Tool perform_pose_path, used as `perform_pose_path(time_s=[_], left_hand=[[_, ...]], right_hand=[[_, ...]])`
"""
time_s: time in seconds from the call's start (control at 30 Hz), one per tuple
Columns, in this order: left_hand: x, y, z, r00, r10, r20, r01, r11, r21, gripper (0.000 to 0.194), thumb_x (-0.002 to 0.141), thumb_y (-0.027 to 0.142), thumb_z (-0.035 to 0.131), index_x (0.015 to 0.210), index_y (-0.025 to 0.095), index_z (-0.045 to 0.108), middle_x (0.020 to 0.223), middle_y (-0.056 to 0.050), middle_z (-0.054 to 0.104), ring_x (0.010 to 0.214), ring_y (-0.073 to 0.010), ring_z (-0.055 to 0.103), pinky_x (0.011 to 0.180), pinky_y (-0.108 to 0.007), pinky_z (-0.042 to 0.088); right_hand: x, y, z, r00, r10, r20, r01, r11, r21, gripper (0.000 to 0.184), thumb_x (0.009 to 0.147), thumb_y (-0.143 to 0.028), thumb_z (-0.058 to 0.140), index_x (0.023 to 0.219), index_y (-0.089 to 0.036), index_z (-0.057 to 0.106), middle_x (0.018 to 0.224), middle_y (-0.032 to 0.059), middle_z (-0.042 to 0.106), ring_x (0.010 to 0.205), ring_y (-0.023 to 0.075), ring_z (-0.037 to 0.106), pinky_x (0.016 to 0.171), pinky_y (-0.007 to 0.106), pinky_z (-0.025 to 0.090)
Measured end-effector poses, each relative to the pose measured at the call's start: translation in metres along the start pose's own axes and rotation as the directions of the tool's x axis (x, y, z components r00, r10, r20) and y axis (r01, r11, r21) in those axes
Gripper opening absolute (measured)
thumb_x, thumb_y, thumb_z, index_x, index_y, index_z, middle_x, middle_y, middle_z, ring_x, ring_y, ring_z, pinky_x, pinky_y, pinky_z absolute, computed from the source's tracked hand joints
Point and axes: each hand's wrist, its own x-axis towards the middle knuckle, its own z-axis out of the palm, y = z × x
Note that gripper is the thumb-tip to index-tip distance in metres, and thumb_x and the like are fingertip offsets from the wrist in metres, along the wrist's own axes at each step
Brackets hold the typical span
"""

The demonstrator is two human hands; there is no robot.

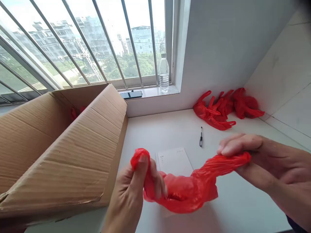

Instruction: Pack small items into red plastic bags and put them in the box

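A red plastic bag [187, 191] is stretched between my two hands above the white table. My left hand [136, 184] is closed round one end of it, with the thumb pressed on top and a bit of red plastic sticking up past the thumb. At the other end, the twisted part of the bag is pinched between the thumb and fingers of my right hand [262, 165]. The middle of the bag sags and looks crumpled. Part of a white notebook [173, 160] with small handwriting shows behind the bag.
To the left stands an open cardboard box [80, 155] with something red inside. A black pen [201, 137] lies on the table [150, 129]. Several red plastic bags [218, 108] are heaped by the wall. A water bottle [164, 72] and a phone [131, 94] rest on the sill.
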Motion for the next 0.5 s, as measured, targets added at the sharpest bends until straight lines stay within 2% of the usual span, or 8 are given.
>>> perform_pose_path(time_s=[0.07,0.1,0.17,0.23,0.3,0.4,0.43,0.5], left_hand=[[-0.001,0.003,0.010,0.976,-0.156,0.149,0.167,0.984,-0.065,0.050,0.092,0.066,0.057,0.069,0.022,0.057,0.047,0.006,0.033,0.042,-0.0105,0.030,0.043,-0.023,0.029],[-0.002,0.004,0.016,0.969,-0.166,0.183,0.177,0.983,-0.044,0.044,0.089,0.063,0.064,0.073,0.022,0.059,0.050,0.005,0.037,0.044,-0.0101,0.031,0.044,-0.023,0.029],[-0.005,0.006,0.027,0.974,-0.095,0.208,0.091,0.995,0.026,0.031,0.080,0.051,0.078,0.085,0.023,0.065,0.067,0.000,0.054,0.056,-0.0133,0.045,0.051,-0.023,0.040],[-0.008,0.007,0.034,0.964,-0.024,0.265,-0.007,0.993,0.118,0.030,0.075,0.042,0.082,0.095,0.025,0.069,0.088,-0.005,0.066,0.075,-0.0196,0.058,0.068,-0.028,0.050],[-0.008,0.008,0.034,0.942,-0.043,0.334,-0.023,0.981,0.191,0.024,0.082,0.042,0.076,0.095,0.023,0.070,0.092,-0.006,0.067,0.083,-0.0214,0.059,0.076,-0.030,0.051],[-0.005,0.010,0.026,0.907,-0.202,0.369,0.136,0.971,0.196,0.038,0.095,0.057,0.057,0.087,0.021,0.066,0.076,-0.001,0.059,0.069,-0.0159,0.051,0.065,-0.025,0.045],[-0.004,0.009,0.022,0.901,-0.253,0.351,0.203,0.964,0.172,0.043,0.095,0.062,0.055,0.086,0.021,0.065,0.072,0.001,0.054,0.066,-0.0144,0.047,0.062,-0.024,0.042],[-0.002,0.006,0.017,0.893,-0.296,0.338,0.271,0.955,0.119,0.049,0.091,0.068,0.057,0.079,0.020,0.061,0.067,0.002,0.049,0.064,-0.0131,0.043,0.061,-0.023,0.039]], right_hand=[[0.008,-0.006,0.012,0.998,0.047,0.039,-0.055,0.970,0.238,0.005,0.098,-0.027,0.062,0.100,-0.030,0.066,0.100,0.0032,0.071,0.089,0.0231,0.074,0.063,0.022,0.064],[0.011,-0.010,0.017,0.995,0.060,0.077,-0.082,0.940,0.330,0.008,0.097,-0.024,0.063,0.101,-0.029,0.067,0.099,0.0021,0.071,0.087,0.0212,0.073,0.067,0.022,0.064],[0.016,-0.021,0.026,0.984,0.053,0.169,-0.123,0.891,0.436,0.015,0.095,-0.016,0.061,0.101,-0.029,0.067,0.095,-0.0001,0.070,0.084,0.0180,0.072,0.075,0.024,0.064],[0.017,-0.032,0.033,0.970,0.005,0.244,-0.127,0.864,0.487,0.020,0.092,-0.010,0.060,0.098,-0.028,0.067,0.095,-0.0013,0.069,0.084,0.0161,0.071,0.077,0.024,0.063],[0.017,-0.038,0.037,0.963,-0.063,0.262,-0.070,0.881,0.469,0.025,0.090,-0.008,0.061,0.102,-0.028,0.067,0.106,-0.0005,0.068,0.093,0.0157,0.070,0.080,0.023,0.062],[0.016,-0.036,0.039,0.968,-0.122,0.220,0.049,0.949,0.310,0.045,0.093,-0.009,0.058,0.131,-0.033,0.059,0.137,0.0010,0.056,0.122,0.0173,0.058,0.094,0.024,0.057],[0.016,-0.032,0.040,0.964,-0.124,0.234,0.055,0.959,0.279,0.048,0.095,-0.010,0.056,0.136,-0.034,0.056,0.138,0.0008,0.055,0.125,0.0168,0.055,0.097,0.024,0.055],[0.017,-0.024,0.041,0.949,-0.103,0.300,0.010,0.955,0.295,0.039,0.099,-0.011,0.052,0.131,-0.032,0.058,0.125,-0.0003,0.062,0.117,0.0147,0.058,0.097,0.024,0.053]])
